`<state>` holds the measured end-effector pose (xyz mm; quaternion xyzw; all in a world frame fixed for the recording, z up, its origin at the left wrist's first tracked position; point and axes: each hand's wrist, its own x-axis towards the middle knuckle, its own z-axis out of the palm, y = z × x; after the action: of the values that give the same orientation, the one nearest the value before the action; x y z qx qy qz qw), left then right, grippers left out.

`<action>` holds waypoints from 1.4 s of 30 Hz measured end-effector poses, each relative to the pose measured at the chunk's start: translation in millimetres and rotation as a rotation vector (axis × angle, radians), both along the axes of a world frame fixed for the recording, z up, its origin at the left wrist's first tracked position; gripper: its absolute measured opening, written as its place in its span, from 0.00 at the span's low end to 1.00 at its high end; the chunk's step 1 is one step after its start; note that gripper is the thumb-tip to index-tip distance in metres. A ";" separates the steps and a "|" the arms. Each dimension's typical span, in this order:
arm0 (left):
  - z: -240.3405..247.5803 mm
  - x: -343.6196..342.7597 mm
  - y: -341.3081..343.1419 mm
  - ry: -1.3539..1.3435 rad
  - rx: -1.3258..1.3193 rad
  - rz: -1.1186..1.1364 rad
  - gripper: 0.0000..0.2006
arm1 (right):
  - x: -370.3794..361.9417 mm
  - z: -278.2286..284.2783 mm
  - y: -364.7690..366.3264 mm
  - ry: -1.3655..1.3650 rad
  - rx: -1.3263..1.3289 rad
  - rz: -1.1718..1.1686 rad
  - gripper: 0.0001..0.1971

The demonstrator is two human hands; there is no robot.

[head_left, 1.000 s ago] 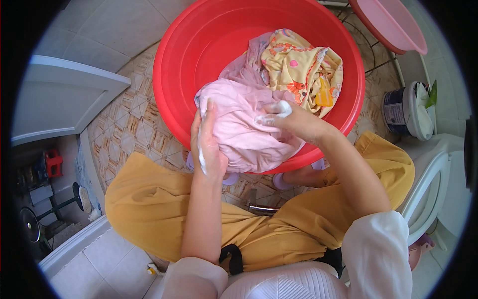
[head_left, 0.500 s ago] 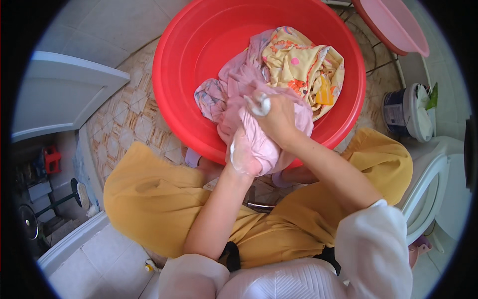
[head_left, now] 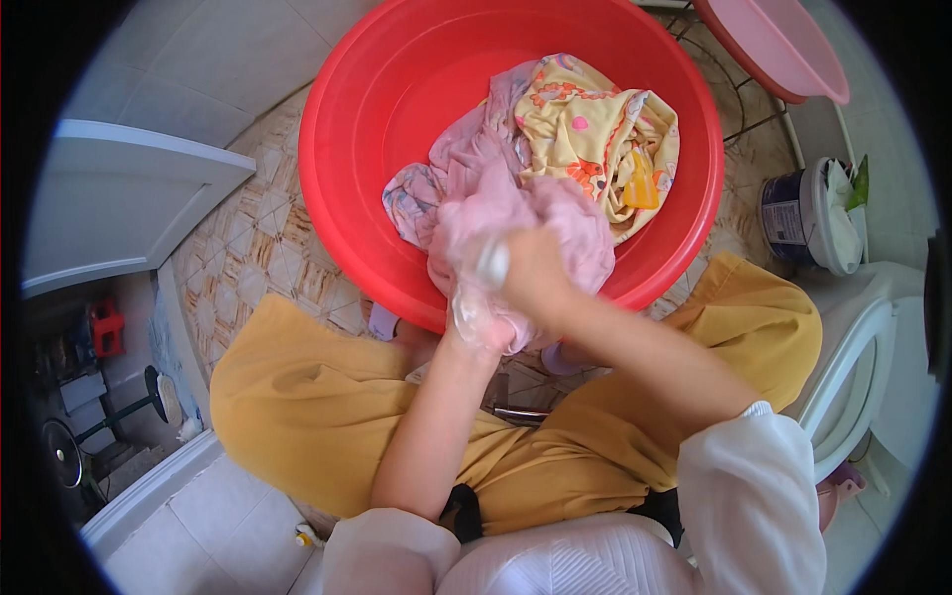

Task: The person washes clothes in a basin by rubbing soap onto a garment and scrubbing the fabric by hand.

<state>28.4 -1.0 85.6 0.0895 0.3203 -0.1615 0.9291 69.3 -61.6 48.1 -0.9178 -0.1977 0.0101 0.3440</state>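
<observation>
A light pink garment [head_left: 488, 206] lies bunched at the near side of a red basin [head_left: 397, 109]. My left hand [head_left: 479, 319] is closed in its folds, with whitish suds over the wrist and its fingers mostly hidden by cloth. My right hand [head_left: 531, 273], smeared by motion, is curled into a fist against the same garment, just right of the left one. White foam shows on its knuckles. Beside the pink cloth, a pale yellow printed garment [head_left: 555, 124] with an orange-yellow piece [head_left: 641, 183] on it fills the basin's right side.
A pink basin [head_left: 783, 45] leans at the upper right. Below it stand a dark-labelled white bucket [head_left: 788, 220] and a white toilet [head_left: 843, 387]. A pale door [head_left: 139, 203] stands at the left. My knees in mustard trousers [head_left: 307, 407] flank the basin's near edge.
My right hand has moved slightly toward me and to the left, onto the cloth near my left wrist. The pink garment's folds have shifted. The view has moved a little.
</observation>
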 end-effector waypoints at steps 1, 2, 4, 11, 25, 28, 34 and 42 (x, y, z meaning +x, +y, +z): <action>32.5 24.3 -16.1 -0.011 -0.084 -0.025 0.22 | 12.1 -30.1 -3.9 0.158 -0.207 -0.396 0.04; 35.5 16.7 -12.3 -0.004 -0.078 -0.016 0.22 | 8.0 -14.6 -6.8 0.165 -0.202 -0.386 0.04; 38.4 2.1 -4.5 0.030 0.243 -0.035 0.22 | -2.4 53.3 -22.6 0.064 0.091 0.098 0.09; 4.6 10.9 -2.7 0.019 -0.018 -0.017 0.15 | 3.5 56.5 -28.3 0.044 -0.055 0.116 0.05; -0.4 5.4 9.2 -0.073 -0.194 -0.083 0.16 | 12.8 53.1 -26.6 -0.102 0.006 -0.009 0.10; 2.6 10.2 11.0 -0.336 -0.397 -0.137 0.16 | 17.4 66.7 -30.2 0.147 -0.222 -0.078 0.10; -28.5 -0.6 4.7 -0.195 0.143 0.080 0.15 | 9.2 97.0 -4.6 0.111 0.009 -0.048 0.08; -4.2 10.9 -4.6 -0.124 0.074 0.044 0.16 | 2.9 59.4 -23.1 -0.017 0.184 0.163 0.10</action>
<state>39.3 -5.6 81.4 0.1264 0.2697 -0.1235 0.9466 72.2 -84.7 107.5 -0.8634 -0.2746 0.0122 0.4231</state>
